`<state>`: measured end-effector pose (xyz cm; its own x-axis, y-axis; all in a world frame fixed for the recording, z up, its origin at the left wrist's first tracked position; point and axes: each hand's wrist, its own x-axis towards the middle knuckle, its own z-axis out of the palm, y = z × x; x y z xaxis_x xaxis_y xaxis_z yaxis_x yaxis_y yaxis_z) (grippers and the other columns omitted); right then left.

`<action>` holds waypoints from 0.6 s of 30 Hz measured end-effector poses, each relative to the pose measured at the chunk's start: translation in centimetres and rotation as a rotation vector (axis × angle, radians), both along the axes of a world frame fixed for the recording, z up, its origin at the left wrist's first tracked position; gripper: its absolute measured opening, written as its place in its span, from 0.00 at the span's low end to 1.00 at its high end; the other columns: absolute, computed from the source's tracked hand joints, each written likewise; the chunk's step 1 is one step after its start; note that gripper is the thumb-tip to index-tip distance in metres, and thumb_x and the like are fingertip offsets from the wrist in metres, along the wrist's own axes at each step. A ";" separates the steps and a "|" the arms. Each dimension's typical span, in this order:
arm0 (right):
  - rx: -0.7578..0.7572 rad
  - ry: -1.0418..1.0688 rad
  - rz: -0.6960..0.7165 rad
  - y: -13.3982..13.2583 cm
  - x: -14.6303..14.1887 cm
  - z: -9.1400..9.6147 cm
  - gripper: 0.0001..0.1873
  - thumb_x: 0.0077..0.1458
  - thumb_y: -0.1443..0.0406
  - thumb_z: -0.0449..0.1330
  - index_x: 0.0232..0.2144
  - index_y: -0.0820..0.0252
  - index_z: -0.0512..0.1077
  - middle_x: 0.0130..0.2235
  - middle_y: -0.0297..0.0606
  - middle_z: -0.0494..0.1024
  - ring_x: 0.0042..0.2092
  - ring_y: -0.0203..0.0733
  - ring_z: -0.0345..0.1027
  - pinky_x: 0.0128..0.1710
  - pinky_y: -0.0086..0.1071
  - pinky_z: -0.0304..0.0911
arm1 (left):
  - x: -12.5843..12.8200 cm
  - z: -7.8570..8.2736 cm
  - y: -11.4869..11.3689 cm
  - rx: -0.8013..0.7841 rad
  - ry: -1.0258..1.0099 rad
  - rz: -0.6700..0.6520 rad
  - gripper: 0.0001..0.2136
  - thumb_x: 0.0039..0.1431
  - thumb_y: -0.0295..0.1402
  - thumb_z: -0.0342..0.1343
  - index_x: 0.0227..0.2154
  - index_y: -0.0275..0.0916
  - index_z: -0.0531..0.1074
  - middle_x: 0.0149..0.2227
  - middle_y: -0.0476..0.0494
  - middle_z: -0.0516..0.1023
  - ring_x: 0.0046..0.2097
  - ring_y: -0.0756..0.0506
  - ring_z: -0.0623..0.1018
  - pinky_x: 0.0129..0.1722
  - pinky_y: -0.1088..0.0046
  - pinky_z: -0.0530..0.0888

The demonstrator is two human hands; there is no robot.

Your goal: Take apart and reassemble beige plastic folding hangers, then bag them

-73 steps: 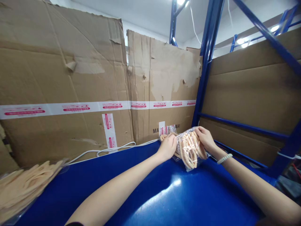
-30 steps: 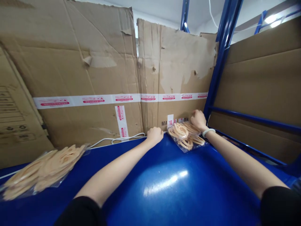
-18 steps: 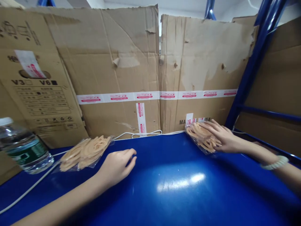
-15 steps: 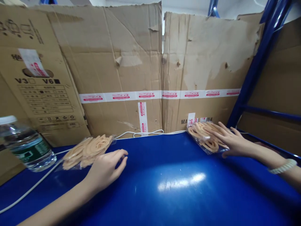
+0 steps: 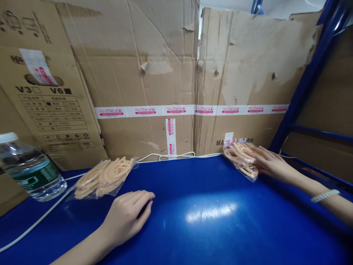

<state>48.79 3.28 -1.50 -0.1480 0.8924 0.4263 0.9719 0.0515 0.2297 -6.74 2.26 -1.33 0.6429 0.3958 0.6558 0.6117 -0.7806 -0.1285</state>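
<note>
On the blue tabletop at the right lies a clear plastic bag of beige looped bands (image 5: 239,156). My right hand (image 5: 268,162), with a pale coiled band on its wrist, is closed on the bag's right side; its thumb is mostly hidden. My left hand (image 5: 129,213) hovers low over or rests on the table at centre left. Its fingers are curled in, their tips close to the thumb, and nothing shows in them. Just behind it are clear bags of similar beige loops (image 5: 110,175), apart from the hand.
A water bottle (image 5: 33,169) with a green label stands at the left. Upright cardboard sheets (image 5: 143,84) line the back. A white cable (image 5: 41,221) runs along the left and the rear edge. A blue metal post (image 5: 303,84) rises at the right.
My right hand's spread fingers have drawn together on the right-hand bag. My left hand has moved a little toward me, away from the left bags, and its fingers have curled closer to the thumb.
</note>
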 end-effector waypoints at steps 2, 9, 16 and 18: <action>-0.023 -0.008 -0.010 0.0 -0.4 0.4 0.33 0.60 0.58 0.48 0.66 0.40 0.49 0.69 0.40 0.50 0.68 0.60 0.44 0.57 0.60 0.54 | 0.0 -0.1 0.0 -0.010 -0.006 0.003 0.09 0.64 0.27 0.47 0.38 0.40 0.72 0.33 0.46 0.82 0.32 0.45 0.82 0.34 0.70 0.77; -0.224 0.065 0.033 -1.3 -1.0 2.4 0.53 0.48 0.60 0.61 0.69 0.43 0.35 0.71 0.42 0.38 0.70 0.62 0.25 0.60 0.64 0.44 | 0.1 -0.5 0.2 -0.049 -0.019 -0.009 0.08 0.64 0.28 0.47 0.38 0.40 0.72 0.33 0.46 0.82 0.33 0.45 0.82 0.35 0.70 0.77; -0.159 0.033 0.062 -0.4 -3.5 2.3 0.43 0.51 0.60 0.59 0.67 0.43 0.48 0.70 0.41 0.48 0.70 0.61 0.33 0.61 0.63 0.43 | 0.2 -0.2 0.0 -0.049 -0.029 -0.025 0.08 0.63 0.27 0.48 0.38 0.39 0.73 0.33 0.47 0.82 0.33 0.46 0.82 0.36 0.70 0.77; -0.117 0.029 0.044 -0.1 -4.0 1.8 0.41 0.52 0.61 0.58 0.66 0.41 0.50 0.69 0.40 0.50 0.69 0.62 0.37 0.59 0.65 0.44 | 0.3 -0.1 0.0 -0.046 -0.030 -0.021 0.08 0.63 0.28 0.48 0.37 0.39 0.73 0.33 0.47 0.82 0.32 0.46 0.82 0.36 0.70 0.77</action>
<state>44.80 3.19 0.32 -0.1774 0.9290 0.3248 0.9742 0.1191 0.1915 -6.46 2.24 -1.45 0.6314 0.4125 0.6566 0.5983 -0.7978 -0.0742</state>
